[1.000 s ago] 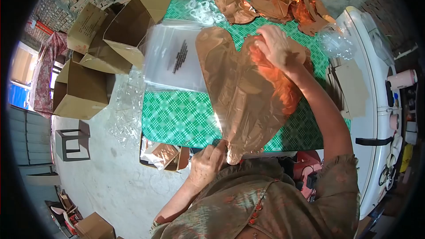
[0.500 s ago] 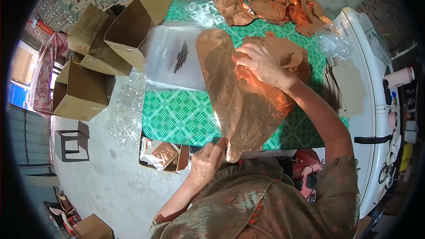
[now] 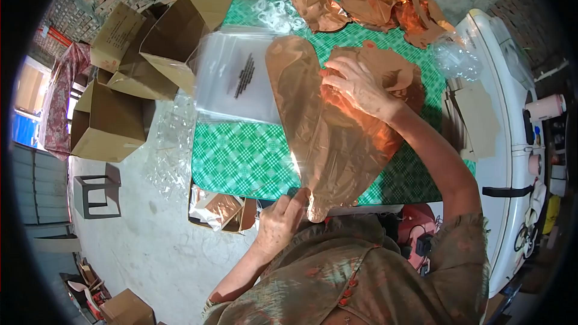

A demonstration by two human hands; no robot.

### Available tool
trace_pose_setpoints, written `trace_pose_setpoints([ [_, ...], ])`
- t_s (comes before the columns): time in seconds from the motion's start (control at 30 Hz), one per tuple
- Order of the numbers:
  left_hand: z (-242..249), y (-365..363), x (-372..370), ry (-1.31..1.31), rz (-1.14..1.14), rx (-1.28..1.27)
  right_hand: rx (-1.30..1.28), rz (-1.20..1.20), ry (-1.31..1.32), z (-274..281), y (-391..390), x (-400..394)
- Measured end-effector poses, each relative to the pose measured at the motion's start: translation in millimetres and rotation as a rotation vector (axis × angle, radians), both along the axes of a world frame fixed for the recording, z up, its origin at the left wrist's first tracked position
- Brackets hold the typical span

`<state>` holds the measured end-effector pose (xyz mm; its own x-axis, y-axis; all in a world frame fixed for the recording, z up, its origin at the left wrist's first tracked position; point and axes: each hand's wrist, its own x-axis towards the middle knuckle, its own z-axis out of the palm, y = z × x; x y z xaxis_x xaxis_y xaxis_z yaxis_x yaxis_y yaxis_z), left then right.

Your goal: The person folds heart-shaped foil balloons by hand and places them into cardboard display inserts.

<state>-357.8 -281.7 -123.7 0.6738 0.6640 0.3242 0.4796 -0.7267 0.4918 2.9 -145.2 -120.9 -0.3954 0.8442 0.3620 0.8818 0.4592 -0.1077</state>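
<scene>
pinching copper foil (image 3: 346,153) in its fingers, the left hand (image 3: 280,221) sits by the surface (image 3: 241,156); the right hand (image 3: 358,90) touches the foil, fingers loosely spread.

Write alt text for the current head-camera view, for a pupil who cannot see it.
A person's left hand pinches the near end of a copper-coloured foil piece on a green checked table, while the right hand lies palm down on it. Printed clear plastic lies to its left; more foil is heaped at the far edge.
</scene>
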Motion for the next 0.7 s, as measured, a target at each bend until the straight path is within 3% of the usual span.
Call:
trace_pose_setpoints([
  [0.7, -0.1, 1.5, 0.8, -0.012, -0.002, -0.001, -0.037, -0.086, 0.019, 8.9, -21.2, -6.0],
])
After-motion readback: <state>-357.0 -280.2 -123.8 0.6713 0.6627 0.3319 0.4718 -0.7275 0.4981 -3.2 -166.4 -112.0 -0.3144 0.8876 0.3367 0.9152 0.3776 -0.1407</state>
